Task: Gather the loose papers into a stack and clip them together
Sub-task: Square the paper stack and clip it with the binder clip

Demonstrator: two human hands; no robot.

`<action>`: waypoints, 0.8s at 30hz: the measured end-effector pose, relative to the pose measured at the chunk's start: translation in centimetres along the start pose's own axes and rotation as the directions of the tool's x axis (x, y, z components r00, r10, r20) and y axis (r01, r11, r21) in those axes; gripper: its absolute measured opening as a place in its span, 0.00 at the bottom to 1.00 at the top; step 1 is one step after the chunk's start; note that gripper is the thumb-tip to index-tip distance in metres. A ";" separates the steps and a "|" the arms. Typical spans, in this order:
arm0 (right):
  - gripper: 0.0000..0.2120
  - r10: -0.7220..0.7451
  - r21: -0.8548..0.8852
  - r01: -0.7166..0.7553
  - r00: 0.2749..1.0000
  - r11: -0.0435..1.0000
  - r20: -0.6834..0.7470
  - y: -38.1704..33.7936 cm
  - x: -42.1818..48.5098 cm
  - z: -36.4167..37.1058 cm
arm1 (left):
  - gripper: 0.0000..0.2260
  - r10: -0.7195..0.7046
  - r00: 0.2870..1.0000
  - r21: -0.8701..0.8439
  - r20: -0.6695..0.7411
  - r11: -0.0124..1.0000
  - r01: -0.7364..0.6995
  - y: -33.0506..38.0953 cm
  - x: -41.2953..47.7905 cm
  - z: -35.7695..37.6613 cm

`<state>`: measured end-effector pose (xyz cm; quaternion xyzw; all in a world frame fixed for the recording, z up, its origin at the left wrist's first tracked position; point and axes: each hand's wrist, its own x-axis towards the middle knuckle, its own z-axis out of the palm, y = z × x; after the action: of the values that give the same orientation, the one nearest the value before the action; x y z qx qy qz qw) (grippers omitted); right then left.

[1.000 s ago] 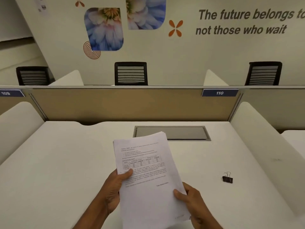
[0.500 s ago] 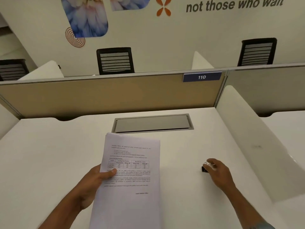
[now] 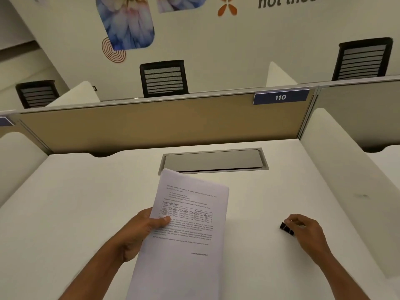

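Observation:
A stack of white printed papers (image 3: 186,234), with a table and text on the top sheet, is held above the white desk (image 3: 65,213). My left hand (image 3: 138,232) grips the stack's left edge, thumb on top. To the right, a small black binder clip (image 3: 286,228) sits at the desk surface. My right hand (image 3: 307,232) has its fingertips closed on the clip's wire handles.
A grey cable-tray lid (image 3: 213,161) is set into the desk behind the papers. A tan partition (image 3: 151,124) with a "110" label (image 3: 280,97) closes the back. White side dividers (image 3: 346,180) flank the desk. Black chairs (image 3: 163,78) stand beyond.
My right hand let go of the papers, reached right to the binder clip and now pinches it. The left hand alone holds the stack. The camera tilted down.

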<state>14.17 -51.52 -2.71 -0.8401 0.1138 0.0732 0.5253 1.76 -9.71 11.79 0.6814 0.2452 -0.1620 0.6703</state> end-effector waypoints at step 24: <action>0.05 -0.323 0.357 0.241 0.927 0.903 0.191 -18.6 -8.7 7.6 | 0.16 -0.078 0.984 0.192 0.162 0.980 0.046 1.6 -0.8 -4.5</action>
<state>10.78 -35.83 12.13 -0.7332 -0.0650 0.0796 0.6722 1.48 -5.27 13.79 0.7173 0.1926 -0.2624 0.6160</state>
